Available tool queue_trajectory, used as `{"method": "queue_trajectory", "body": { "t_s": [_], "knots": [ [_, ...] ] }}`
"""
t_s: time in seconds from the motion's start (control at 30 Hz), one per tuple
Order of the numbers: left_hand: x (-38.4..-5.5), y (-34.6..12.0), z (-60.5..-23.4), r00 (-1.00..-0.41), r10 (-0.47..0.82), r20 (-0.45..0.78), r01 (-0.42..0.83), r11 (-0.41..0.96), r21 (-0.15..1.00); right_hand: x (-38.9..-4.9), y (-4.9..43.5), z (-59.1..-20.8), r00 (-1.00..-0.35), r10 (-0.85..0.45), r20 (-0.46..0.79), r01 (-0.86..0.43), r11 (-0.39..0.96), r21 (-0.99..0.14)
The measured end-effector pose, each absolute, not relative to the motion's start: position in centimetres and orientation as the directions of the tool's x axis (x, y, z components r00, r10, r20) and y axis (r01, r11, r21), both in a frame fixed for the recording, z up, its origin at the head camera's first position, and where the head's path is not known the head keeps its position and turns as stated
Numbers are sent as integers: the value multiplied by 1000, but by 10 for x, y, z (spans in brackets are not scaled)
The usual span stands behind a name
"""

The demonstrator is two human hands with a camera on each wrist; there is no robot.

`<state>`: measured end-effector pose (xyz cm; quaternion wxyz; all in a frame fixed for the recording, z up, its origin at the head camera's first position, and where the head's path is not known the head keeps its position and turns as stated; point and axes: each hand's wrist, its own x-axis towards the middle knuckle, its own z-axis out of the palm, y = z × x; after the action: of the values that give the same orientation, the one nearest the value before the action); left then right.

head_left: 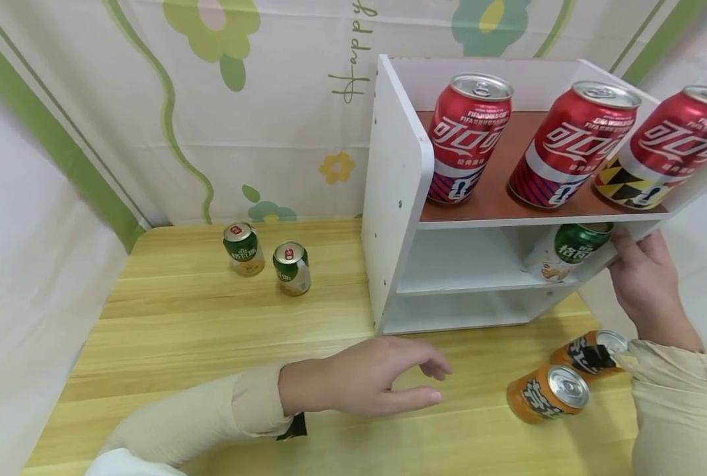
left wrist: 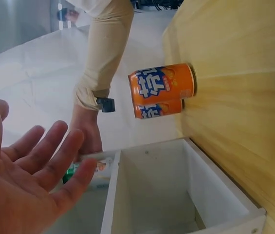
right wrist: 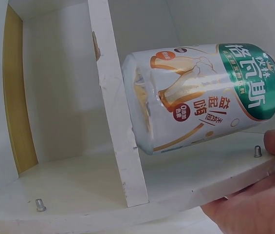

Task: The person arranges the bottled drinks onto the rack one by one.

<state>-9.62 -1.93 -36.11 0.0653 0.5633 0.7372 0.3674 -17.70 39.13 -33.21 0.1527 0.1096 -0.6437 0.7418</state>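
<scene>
A white shelf unit (head_left: 398, 192) stands on the wooden table. My right hand (head_left: 651, 284) grips the edge of its right side panel (right wrist: 195, 195), thumb on the inner face and fingers outside. Close to that thumb, a green-and-white can (right wrist: 191, 97) stands on the middle shelf, its base at the shelf's front edge. My left hand (head_left: 377, 377) hovers in front of the unit with relaxed fingers, holding nothing. In the left wrist view its palm (left wrist: 25, 190) overlaps the shelf opening.
Three red cola cans, one at the left (head_left: 469, 139), stand on the top shelf. Two orange cans, the nearer one (head_left: 546, 395) beside another (head_left: 588, 350), are on the table below my right forearm. Two green-topped cans (head_left: 243, 250) stand left of the unit. A patterned curtain (head_left: 282, 119) hangs behind.
</scene>
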Motion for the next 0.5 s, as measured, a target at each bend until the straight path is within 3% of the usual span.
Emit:
{"method": "queue_trajectory", "body": {
  "t_s": [0.5],
  "knots": [
    [-102, -63, -368, -410, 880, 238, 713, 147, 686, -177, 390, -331, -929, 83, 360, -368, -119, -922]
  ]
}}
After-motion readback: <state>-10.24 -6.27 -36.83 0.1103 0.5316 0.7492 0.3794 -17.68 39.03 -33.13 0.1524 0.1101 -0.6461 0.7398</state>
